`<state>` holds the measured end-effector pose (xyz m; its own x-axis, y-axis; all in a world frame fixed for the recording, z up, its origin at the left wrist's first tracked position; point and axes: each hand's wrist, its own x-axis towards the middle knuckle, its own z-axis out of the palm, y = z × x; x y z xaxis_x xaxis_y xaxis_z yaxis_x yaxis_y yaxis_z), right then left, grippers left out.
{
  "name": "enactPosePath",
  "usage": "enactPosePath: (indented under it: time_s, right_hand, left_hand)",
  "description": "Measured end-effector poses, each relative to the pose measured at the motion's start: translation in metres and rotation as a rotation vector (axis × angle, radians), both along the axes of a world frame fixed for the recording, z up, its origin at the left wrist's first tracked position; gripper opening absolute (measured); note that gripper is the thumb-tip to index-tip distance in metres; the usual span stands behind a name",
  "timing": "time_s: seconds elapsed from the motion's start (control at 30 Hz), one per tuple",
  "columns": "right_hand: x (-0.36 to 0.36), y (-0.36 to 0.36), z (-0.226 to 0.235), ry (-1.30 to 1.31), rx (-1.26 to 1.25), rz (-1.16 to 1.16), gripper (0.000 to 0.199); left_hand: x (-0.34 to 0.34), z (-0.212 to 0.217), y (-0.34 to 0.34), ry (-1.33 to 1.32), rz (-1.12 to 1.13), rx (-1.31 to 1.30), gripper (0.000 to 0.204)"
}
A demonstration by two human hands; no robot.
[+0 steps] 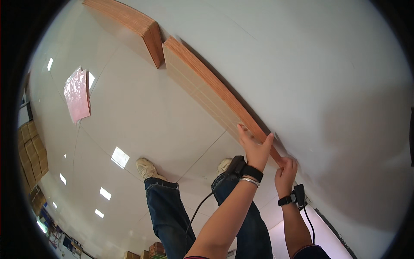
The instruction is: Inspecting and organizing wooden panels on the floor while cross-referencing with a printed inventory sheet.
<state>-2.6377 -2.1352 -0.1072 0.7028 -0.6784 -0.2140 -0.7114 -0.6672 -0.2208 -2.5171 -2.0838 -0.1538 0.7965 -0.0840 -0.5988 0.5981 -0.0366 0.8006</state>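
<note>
A long stack of thin flat boards point(215, 90) with reddish-brown edges stands on its side on the floor, leaning on the white wall. My left hand point(257, 153) lies over the stack near its closer end, fingers against the beige front face and thumb apart toward the top edge. At the stack's near corner, my right hand point(286, 175) is closed, its bent fingers on the end of the boards. Part of its grip is hidden. Both wrists wear black straps with small black devices and cables.
Another stack of boards point(129, 19) stands farther off along the wall. Pink sheets in clear plastic point(78, 97) lie on the glossy tiled floor to the left. Brown cartons point(32, 151) are piled at the far left edge. My shoes point(148, 168) stand close to the stack.
</note>
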Motion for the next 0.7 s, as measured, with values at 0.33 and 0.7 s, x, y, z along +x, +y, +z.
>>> enactPosePath:
  time_s: [0.33,0.7]
  right_hand:
    - [-0.094,-0.044,-0.054,0.101,0.695,-0.43,0.023]
    - [-0.105,-0.012,-0.126,0.241,1.386,-1.195,0.047]
  left_hand:
    - [-0.039,-0.026,0.047,0.098,0.219,0.077,0.065]
    - [-0.044,-0.02,0.077,0.155,0.196,-0.01,0.043]
